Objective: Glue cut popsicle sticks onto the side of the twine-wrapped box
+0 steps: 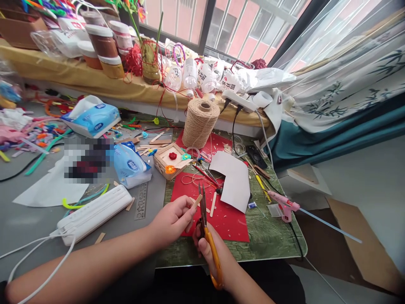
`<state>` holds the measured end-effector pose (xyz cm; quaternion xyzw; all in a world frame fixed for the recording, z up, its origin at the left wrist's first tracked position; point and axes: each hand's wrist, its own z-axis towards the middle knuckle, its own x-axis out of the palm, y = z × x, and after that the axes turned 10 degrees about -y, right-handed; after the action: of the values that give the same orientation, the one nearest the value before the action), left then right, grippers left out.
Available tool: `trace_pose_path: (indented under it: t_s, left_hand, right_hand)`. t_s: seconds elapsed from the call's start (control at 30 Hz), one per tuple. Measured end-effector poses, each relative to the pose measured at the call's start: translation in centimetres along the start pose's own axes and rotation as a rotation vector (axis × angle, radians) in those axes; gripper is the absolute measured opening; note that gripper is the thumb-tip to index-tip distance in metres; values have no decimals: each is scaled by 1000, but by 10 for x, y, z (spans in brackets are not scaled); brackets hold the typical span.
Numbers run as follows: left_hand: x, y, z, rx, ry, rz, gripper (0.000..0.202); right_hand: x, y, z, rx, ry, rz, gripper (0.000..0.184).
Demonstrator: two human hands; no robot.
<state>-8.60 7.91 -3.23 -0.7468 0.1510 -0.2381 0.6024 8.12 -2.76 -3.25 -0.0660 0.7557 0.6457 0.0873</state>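
Closest to the camera, the right hand (205, 250) is wrapped around the orange handles of the scissors (212, 249), fingers clamped, blades pointing up and slightly apart. Just beside it, the left hand (172, 219) pinches a short wooden stick (196, 202) between thumb and fingertips, and its free end meets the blades. Both hover over a red sheet (230, 223) near the desk's front edge. White paper (236, 181) lies beyond, a ball of string (200, 122) stands further back, and a pink glue gun (284, 207) rests by the right edge.
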Motion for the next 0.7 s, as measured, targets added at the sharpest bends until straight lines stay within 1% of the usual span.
trace_pose_path:
  t_s: [0.13,0.3,0.43,0.57,0.7]
  left_hand:
    - [0,-2,-3,14,22,15,28]
    - [2,-2,-6,-12,83,-58,28]
    - [2,1,-8,-47,90,-98,29]
    - [1,2,-9,-46,81,-88,30]
    - [0,3,-9,-51,93,-69,29]
  right_hand:
    - [4,0,0,18,-10,-21,58]
    - [12,-1,-1,-15,-28,16,57]
    - [17,0,-1,-15,-22,63,62]
    - [20,-3,-1,-1,-6,100,68]
    - [21,-5,-1,-5,-4,64,65]
